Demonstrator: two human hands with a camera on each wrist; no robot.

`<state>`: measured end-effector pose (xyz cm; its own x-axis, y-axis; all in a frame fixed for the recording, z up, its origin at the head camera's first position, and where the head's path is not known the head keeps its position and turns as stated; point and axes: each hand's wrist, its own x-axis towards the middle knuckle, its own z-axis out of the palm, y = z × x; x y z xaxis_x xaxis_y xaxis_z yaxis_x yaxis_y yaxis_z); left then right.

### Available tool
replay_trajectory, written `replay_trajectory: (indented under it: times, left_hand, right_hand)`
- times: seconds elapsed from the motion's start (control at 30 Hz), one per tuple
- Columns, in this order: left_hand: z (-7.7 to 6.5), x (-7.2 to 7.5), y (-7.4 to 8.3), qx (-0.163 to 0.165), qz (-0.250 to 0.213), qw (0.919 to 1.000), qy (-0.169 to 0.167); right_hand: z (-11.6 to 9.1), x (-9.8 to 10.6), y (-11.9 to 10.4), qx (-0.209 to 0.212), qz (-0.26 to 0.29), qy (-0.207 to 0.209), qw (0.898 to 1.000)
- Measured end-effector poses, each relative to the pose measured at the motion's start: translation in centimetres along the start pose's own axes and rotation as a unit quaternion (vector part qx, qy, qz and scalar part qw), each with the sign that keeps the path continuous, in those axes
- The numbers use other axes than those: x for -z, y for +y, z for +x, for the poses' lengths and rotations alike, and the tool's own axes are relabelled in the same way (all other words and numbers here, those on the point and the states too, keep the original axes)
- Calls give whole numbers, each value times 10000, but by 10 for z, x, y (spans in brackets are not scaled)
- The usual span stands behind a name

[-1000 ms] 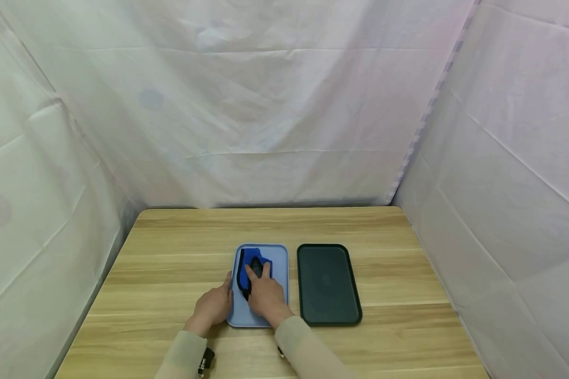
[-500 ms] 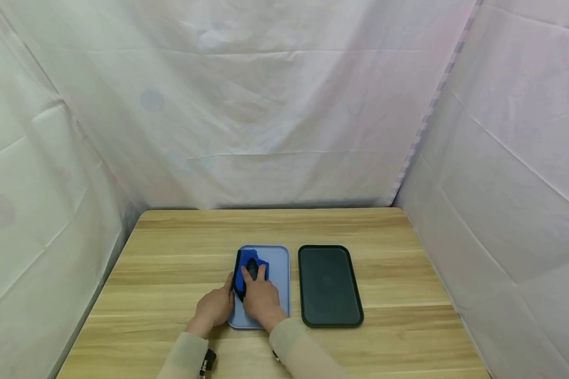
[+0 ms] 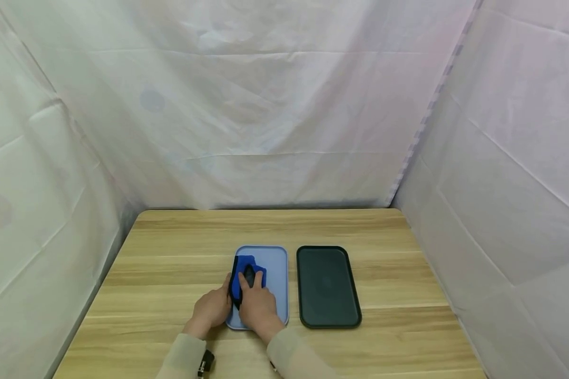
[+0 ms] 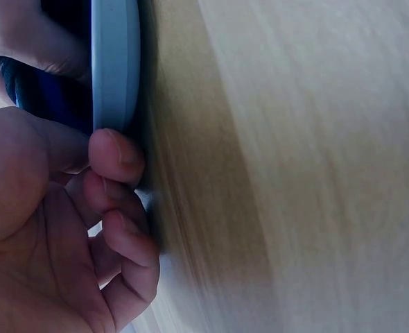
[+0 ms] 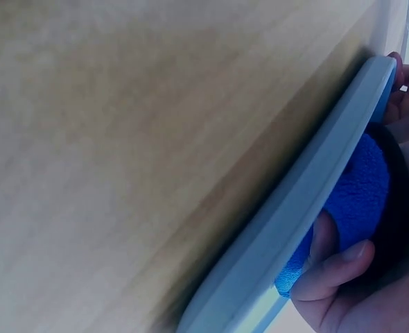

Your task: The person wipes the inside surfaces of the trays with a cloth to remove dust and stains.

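Note:
On the light blue tray (image 3: 277, 273) lies a blue terry-like cleaning pad (image 3: 243, 261) with black edging and a black oval piece (image 3: 249, 275) on top. My right hand (image 3: 257, 308) grips it from above, its spread fingers on either side of the oval. In the right wrist view, fingers curl against the blue fabric (image 5: 360, 194), close to the tray's wall (image 5: 288, 201). At the tray's left side, my left hand (image 3: 212, 307) holds the rim. Curled fingertips (image 4: 118, 156) meet the rim's outer wall (image 4: 118, 69) in the left wrist view.
A dark green tray (image 3: 329, 287) lies just right of the blue one, a narrow gap apart. Both rest on a wood-grain table (image 3: 170, 263). White cloth curtains (image 3: 265, 105) hang behind it and along both sides.
My right hand has slid the blue pad across the tray, leftward and toward me, up against the left rim. The left hand and both trays stay put.

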<state>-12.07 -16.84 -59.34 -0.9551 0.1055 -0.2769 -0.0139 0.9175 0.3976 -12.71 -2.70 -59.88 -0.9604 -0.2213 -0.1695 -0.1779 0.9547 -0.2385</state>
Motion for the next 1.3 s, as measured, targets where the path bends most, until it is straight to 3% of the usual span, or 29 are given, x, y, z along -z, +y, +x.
replay_trajectory:
  times: [0.27, 0.6, 1.3]
  left_hand:
    - [0, 0, 0, 26, -41, 10000, -21]
    - [0, -2, -1, 50, -39, 10000, -14]
    - [2, -1, -1, 85, -6, 10000, -18]
  right_hand:
    - [-9, -2, -1, 99, -40, 158, 9998]
    - [-15, -4, -4, -24, 1, 20, 10000]
    - [-29, -6, -9, -249, 225, 148, 9993]
